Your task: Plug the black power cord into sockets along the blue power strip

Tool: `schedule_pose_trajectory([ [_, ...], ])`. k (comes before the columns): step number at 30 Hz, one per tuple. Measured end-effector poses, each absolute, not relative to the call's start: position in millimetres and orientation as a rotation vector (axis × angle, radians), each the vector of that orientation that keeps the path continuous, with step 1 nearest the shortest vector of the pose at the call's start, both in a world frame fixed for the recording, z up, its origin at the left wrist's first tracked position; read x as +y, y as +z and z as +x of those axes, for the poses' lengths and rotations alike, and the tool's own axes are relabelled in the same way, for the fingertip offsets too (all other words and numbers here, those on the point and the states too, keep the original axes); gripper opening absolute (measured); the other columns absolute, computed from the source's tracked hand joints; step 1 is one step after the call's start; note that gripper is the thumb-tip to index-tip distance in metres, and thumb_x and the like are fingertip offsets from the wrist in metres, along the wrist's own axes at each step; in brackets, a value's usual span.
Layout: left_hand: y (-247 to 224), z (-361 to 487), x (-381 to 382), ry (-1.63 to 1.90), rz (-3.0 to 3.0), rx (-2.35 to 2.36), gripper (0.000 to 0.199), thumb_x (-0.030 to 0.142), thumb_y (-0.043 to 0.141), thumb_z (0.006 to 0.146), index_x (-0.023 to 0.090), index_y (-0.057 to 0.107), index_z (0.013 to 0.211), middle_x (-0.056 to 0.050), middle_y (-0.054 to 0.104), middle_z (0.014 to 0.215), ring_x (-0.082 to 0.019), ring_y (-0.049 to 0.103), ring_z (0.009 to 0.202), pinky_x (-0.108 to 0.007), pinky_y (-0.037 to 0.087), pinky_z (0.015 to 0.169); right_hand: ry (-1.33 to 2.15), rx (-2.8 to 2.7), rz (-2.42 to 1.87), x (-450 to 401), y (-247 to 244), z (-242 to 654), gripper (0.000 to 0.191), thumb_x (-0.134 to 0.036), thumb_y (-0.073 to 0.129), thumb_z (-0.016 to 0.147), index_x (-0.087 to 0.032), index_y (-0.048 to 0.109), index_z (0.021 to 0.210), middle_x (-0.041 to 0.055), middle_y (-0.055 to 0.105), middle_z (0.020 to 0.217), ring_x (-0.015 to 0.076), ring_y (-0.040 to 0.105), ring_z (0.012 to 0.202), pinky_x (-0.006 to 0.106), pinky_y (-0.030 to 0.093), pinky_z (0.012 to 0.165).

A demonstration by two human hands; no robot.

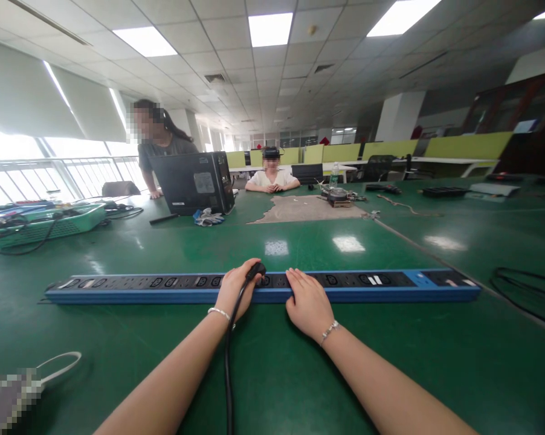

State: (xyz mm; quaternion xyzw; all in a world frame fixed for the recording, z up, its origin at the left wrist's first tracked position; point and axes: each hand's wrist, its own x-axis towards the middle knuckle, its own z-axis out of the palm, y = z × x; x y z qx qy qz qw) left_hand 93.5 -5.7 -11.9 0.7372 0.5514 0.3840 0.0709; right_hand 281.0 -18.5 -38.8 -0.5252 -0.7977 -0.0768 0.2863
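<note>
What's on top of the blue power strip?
The right hand lies across the blue power strip; the left hand is over it, holding a black plug. Any sockets beneath the hands are covered, and whether the plug is seated can't be seen.

The power strip is laid crosswise on the bench. Near the strip's middle, a plug is held at its upper side by the left hand, and a cord is run from the plug to the strip's near side. The right hand is rested on the strip, right of the plug. Behind the strip's left end, a basket is set down. Behind its left half are placed a computer case and gloves. Behind its right half, a bottle is stood. Beyond its right end, a cable is coiled.
</note>
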Motion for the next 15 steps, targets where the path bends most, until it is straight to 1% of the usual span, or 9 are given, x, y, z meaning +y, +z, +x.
schedule_pose_trajectory([
  [2, -10, 110, -3, 1.103, 2.245, 1.626, 0.031, 0.029, 0.046, 0.084, 0.026, 0.053, 0.115, 0.0, 0.067, 0.1, -0.016, 0.061, 0.091, -0.03, 0.044, 0.087, -0.216, -2.092, -1.438, -17, -40, 283, 0.056, -0.012, 0.043, 0.07, -0.006, 0.049, 0.125, 0.011, 0.051, 0.13, 0.0197, 0.041, 0.122, 0.033, 0.027, 0.104],
  [5, -6, 128, -3, 0.968, 2.272, 1.627, 0.03, 0.027, 0.046, 0.084, 0.026, 0.053, 0.113, -0.001, 0.067, 0.1, -0.016, 0.062, 0.091, -0.029, 0.044, 0.087, -0.238, -2.045, -1.486, -16, -41, 286, 0.056, -0.012, 0.046, 0.068, -0.007, 0.052, 0.123, 0.0113, 0.051, 0.13, 0.0224, 0.04, 0.123, 0.037, 0.026, 0.104],
  [10, -2, 137, -5, 0.848, 2.294, 1.693, 0.029, 0.028, 0.045, 0.085, 0.025, 0.051, 0.113, -0.002, 0.067, 0.1, -0.017, 0.061, 0.092, -0.03, 0.044, 0.085, -0.243, -2.034, -1.476, -16, -42, 286, 0.054, -0.012, 0.047, 0.067, -0.007, 0.053, 0.121, 0.0115, 0.052, 0.129, 0.0235, 0.041, 0.122, 0.037, 0.027, 0.103],
  [15, -2, 141, -6, 0.784, 2.344, 1.783, 0.029, 0.027, 0.044, 0.086, 0.026, 0.048, 0.114, -0.002, 0.066, 0.1, -0.018, 0.06, 0.095, -0.031, 0.041, 0.088, -0.196, -2.015, -1.402, -16, -41, 285, 0.054, -0.008, 0.043, 0.069, -0.011, 0.053, 0.121, 0.0098, 0.054, 0.127, 0.0211, 0.044, 0.119, 0.038, 0.03, 0.1],
])
